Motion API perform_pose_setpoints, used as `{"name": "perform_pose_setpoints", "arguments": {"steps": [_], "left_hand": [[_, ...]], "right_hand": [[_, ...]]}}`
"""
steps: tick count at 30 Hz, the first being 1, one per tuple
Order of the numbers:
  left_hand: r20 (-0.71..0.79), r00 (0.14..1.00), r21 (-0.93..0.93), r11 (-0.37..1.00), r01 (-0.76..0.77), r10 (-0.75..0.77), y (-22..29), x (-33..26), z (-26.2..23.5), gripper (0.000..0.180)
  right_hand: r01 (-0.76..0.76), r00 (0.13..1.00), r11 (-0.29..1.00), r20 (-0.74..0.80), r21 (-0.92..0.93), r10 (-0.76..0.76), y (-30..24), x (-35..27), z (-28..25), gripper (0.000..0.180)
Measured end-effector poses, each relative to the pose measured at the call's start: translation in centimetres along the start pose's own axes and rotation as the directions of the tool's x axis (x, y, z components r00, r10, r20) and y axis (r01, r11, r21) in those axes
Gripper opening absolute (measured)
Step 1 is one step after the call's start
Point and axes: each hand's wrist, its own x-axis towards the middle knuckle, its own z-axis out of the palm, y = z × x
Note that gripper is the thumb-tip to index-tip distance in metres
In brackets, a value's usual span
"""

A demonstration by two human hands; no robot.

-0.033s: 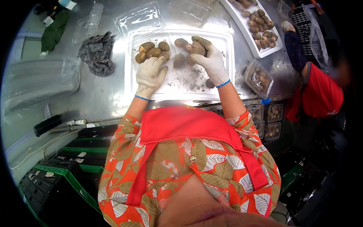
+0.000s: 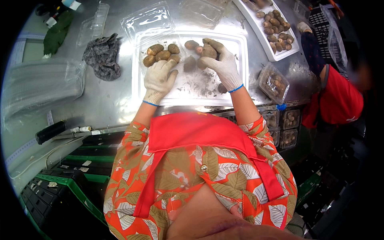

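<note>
On a white tray [image 2: 184, 98] lie several brown taro corms with pinkish ends. A clear plastic box [image 2: 181, 45] at the tray's left holds several corms [image 2: 159, 55]. My left hand [image 2: 159, 78], in a whitish glove, rests over the near side of this box. Its fingertips are at the front corms and its thumb stands apart. In the right half of the tray, my gloved right hand [image 2: 225, 66] is closed round a taro corm [image 2: 208, 52] between thumb and fingers. Two loose corms [image 2: 191, 44] lie just left of it. A dark corm [image 2: 222, 88] is partly hidden by my right wrist.
Clear plastic trays [image 2: 148, 22] and a grey rag [image 2: 102, 56] lie on the metal table [image 2: 108, 90]. Another white tray [image 2: 269, 48] of corms and a filled clear box [image 2: 274, 84] are at right. A co-worker's red sleeve [image 2: 340, 96] reaches in there.
</note>
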Motion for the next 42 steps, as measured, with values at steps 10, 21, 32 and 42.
{"name": "perform_pose_setpoints", "arguments": {"steps": [10,21,32,42], "left_hand": [[0.016,1.0,0.008,1.0,0.018,-0.018,0.0,0.0,0.0,0.033],[-0.011,1.0,0.0,1.0,0.001,-0.001,-0.1,-0.1,0.1,0.031],[0.018,1.0,-0.009,1.0,0.008,-0.008,-0.2,0.0,0.0,0.031],[0.008,0.999,0.002,0.999,0.032,-0.032,0.0,0.1,0.2,0.029]], "right_hand": [[-0.067,0.998,0.996,0.019,0.056,0.066,-0.3,-0.1,0.3,0.067],[-0.215,0.976,0.741,0.175,0.636,0.133,0.8,-0.1,-0.2,0.064],[-0.178,0.984,0.621,0.138,0.763,0.112,2.5,0.0,-1.3,0.045],[-0.188,0.956,0.697,-0.036,0.692,0.293,0.7,-1.0,-0.9,0.048]]}}
